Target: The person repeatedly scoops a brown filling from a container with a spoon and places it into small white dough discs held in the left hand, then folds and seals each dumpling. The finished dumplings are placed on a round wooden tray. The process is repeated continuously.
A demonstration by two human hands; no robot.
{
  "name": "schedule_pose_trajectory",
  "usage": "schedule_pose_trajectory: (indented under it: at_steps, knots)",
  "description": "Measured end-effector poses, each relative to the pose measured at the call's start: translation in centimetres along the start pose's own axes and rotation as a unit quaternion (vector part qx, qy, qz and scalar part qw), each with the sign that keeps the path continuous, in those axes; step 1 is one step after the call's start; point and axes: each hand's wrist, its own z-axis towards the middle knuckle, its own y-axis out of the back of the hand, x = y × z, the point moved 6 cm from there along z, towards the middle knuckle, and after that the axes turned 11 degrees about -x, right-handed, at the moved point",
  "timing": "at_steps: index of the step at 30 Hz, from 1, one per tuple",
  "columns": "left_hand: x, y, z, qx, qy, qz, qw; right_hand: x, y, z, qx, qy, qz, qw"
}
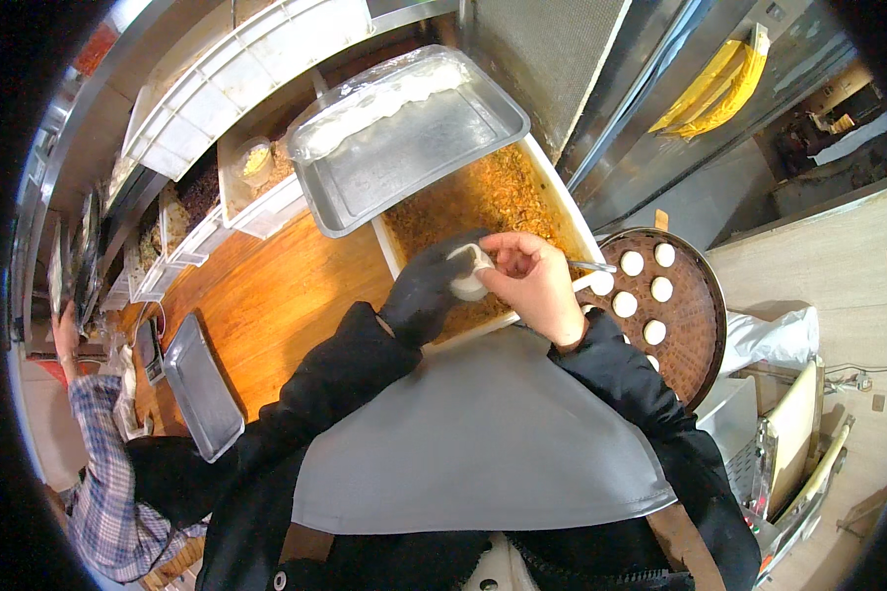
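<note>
My left hand (pixel 427 289), in a dark glove, cradles a piece of white dough (pixel 471 284). With bare fingers, my right hand (pixel 536 284) pinches the dough's edge. Both hands are over a white tub of orange-brown chopped filling (pixel 499 199). The metal handle of a utensil (pixel 590 266) sticks out past the tub's right wall. Across the tub's far part lies a metal tray (pixel 406 159) with a strip of white dough (pixel 392 107) under clear plastic film. To the right, round white dough pieces (pixel 661 289) sit apart on a round brown steamer tray (pixel 684 354).
Tubs of other ingredients (pixel 262 210) line the back of the wooden table (pixel 288 273), below a white basket (pixel 244 74). An empty metal tray (pixel 203 388) and a small scale (pixel 149 351) lie at left. A co-worker in a plaid sleeve (pixel 100 414) stands beyond them.
</note>
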Motion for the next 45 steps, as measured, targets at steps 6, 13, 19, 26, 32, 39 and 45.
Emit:
schedule_pose_trajectory:
  at_steps: [6, 13, 19, 26, 32, 39, 45]
  knots:
    - [-0.2, 0.2, 0.4, 0.019, -0.002, 0.077, 0.997, 0.8, -0.1, 0.0, 0.005, 0.089, -0.041, 0.995]
    - [-2.1, 0.4, 0.0, 0.022, -0.137, 0.185, 0.973, 0.5, 0.4, 0.3, -0.01, -0.007, 0.019, 1.0]
    - [-0.9, 0.0, 0.3, -0.019, -0.032, 0.047, 0.998, 1.3, 0.2, -0.1, -0.019, 0.041, -0.025, 0.999]
    - [-1.6, -0.6, 0.0, 0.008, -0.117, 0.196, 0.974, 2.6, 0.0, -0.3, -0.019, 0.184, -0.117, 0.976]
    - [-2.1, 0.3, 0.8, 0.054, -0.03, 0.14, 0.988, 2.9, 0.2, -0.2, 0.016, 0.098, -0.098, 0.99]
    - [-4.8, -0.9, -0.4, 0.061, -0.33, 0.345, 0.876, 6.5, 0.5, -1.4, 0.035, 0.155, -0.021, 0.987]
    - [-4.3, -0.4, -0.1, 0.081, -0.288, 0.316, 0.9, 9.0, 0.3, -2.1, 0.029, 0.288, -0.107, 0.951]
